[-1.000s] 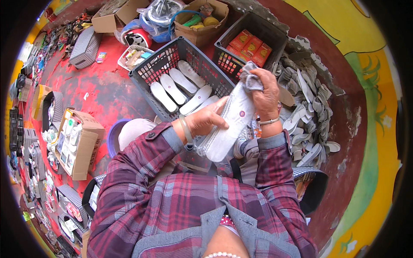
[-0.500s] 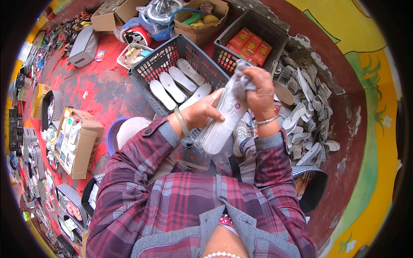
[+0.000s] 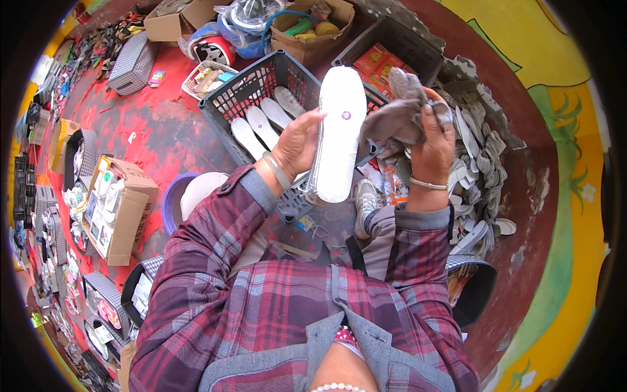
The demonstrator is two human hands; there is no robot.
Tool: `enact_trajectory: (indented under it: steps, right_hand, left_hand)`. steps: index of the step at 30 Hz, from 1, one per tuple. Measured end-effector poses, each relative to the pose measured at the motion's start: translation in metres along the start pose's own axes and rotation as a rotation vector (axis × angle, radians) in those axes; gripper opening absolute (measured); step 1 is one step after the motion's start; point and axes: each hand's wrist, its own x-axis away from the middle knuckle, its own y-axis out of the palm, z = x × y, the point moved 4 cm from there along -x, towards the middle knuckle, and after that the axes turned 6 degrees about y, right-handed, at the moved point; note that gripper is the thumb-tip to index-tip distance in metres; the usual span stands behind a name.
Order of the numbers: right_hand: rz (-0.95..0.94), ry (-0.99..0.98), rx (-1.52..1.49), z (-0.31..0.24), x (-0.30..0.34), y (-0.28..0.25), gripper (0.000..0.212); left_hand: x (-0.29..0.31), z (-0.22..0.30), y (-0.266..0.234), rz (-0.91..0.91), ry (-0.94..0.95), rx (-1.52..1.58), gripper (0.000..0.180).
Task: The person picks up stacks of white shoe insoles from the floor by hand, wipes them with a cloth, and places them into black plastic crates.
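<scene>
My left hand (image 3: pixel 297 140) grips a long white shoe sole (image 3: pixel 337 134) by its left edge and holds it upright above my lap. My right hand (image 3: pixel 431 140) holds a crumpled grey cloth (image 3: pixel 395 117) just to the right of the sole, touching its upper edge. Behind the sole stands a dark plastic crate (image 3: pixel 245 91) with several more white soles (image 3: pixel 261 124) lying in it. Plaid sleeves cover both of my forearms.
A heap of grey and white soles (image 3: pixel 480 170) lies at the right. A second dark crate (image 3: pixel 398 46) holds orange packets. Cardboard boxes (image 3: pixel 121 206) with small goods, a purple bucket (image 3: pixel 173 199) and a black basket (image 3: pixel 477 291) stand on the red floor.
The sole has been lifted and turned more upright, its white face toward me. My right hand with the cloth has moved off the sole's top to its right side.
</scene>
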Motion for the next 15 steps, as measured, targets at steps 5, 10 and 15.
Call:
enact_trajectory:
  steps: [5, 10, 15]
  right_hand:
    - [-0.226, -0.432, 0.920, 0.040, -0.001, 0.042, 0.036]
    - [-0.341, -0.403, 1.122, 0.054, 0.028, 0.073, 0.036]
    - [-0.299, -0.468, 1.037, 0.051, 0.030, 0.078, 0.034]
  left_hand:
    - [-0.010, -0.012, 0.006, 0.065, 0.109, -0.033, 0.046]
    - [-0.009, 0.001, -0.020, 0.223, 0.234, -0.053, 0.042]
    - [-0.010, 0.007, -0.022, 0.213, 0.181, 0.027, 0.044]
